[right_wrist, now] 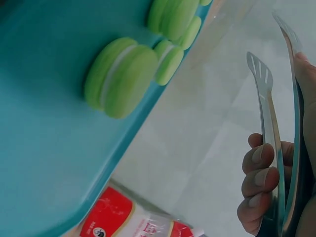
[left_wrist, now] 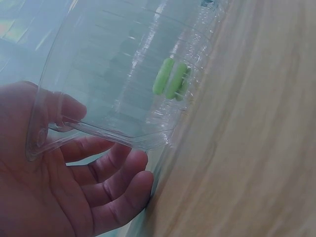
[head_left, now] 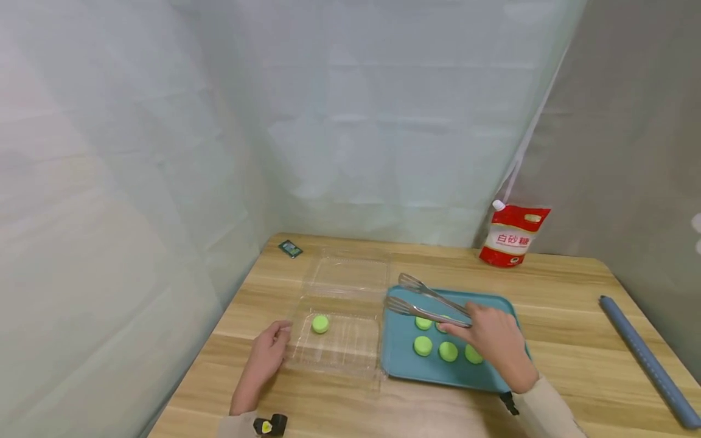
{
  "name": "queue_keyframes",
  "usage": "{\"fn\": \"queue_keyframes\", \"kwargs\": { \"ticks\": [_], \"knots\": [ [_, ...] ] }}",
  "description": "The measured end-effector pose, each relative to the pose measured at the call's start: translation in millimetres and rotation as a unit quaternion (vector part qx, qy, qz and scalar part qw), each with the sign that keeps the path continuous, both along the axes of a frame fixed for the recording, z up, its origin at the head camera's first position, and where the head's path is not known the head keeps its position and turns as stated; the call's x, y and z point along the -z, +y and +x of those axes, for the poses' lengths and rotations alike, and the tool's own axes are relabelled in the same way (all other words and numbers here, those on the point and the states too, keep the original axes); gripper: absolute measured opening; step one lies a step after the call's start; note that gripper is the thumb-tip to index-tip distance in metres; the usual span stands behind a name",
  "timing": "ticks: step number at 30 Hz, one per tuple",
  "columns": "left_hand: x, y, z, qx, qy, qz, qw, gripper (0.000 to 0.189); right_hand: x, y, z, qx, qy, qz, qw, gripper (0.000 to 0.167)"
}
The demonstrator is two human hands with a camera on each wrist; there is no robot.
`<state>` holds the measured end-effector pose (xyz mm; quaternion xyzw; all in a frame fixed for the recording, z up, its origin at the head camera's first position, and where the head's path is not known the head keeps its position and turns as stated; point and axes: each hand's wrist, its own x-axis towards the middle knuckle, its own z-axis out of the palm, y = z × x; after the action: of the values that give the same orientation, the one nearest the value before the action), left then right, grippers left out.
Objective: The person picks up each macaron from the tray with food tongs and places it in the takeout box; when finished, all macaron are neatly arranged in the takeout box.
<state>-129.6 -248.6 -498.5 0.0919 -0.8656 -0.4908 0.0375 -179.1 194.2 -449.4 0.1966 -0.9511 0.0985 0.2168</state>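
Observation:
My right hand (head_left: 495,340) grips metal tongs (right_wrist: 269,106) above the tray; their two slotted ends stand apart with nothing between them. Several green macarons (head_left: 423,346) with a pale filling lie on the blue tray (head_left: 402,371), some partly hidden by the hand and tongs. To the left, a clear plastic box (head_left: 350,347) lies with its lid folded back and one green macaron (head_left: 320,323) inside. My left hand (left_wrist: 74,163) holds the box's left edge, thumb over the rim and fingers outside it.
At the table's back right stands a red and white sugar pouch (head_left: 510,236) with a white cap. A grey-blue rod (head_left: 648,359) lies along the right side. A small dark packet (head_left: 290,249) is at the back left. Pale curtains (head_left: 383,121) hang behind the wooden table (head_left: 564,322).

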Motion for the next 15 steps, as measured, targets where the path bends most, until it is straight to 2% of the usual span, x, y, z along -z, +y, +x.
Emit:
{"fn": "queue_keyframes", "kwargs": {
  "ticks": [4,10,15],
  "knots": [
    [0.7,-1.9,0.9,-0.001,-0.003,0.0,1.0,0.04,3.1,4.5,-0.2,0.001,-0.003,-0.001,1.0,0.055],
    [1.9,-1.8,-0.4,0.001,-0.002,-0.001,1.0,0.041,6.8,14.0,0.3,0.024,-0.05,0.008,0.9984,0.052],
    [2.7,-1.8,-0.8,0.003,-0.006,0.0,1.0,0.042,10.5,27.7,3.0,0.025,-0.03,0.025,0.9989,0.052]
  ]
}}
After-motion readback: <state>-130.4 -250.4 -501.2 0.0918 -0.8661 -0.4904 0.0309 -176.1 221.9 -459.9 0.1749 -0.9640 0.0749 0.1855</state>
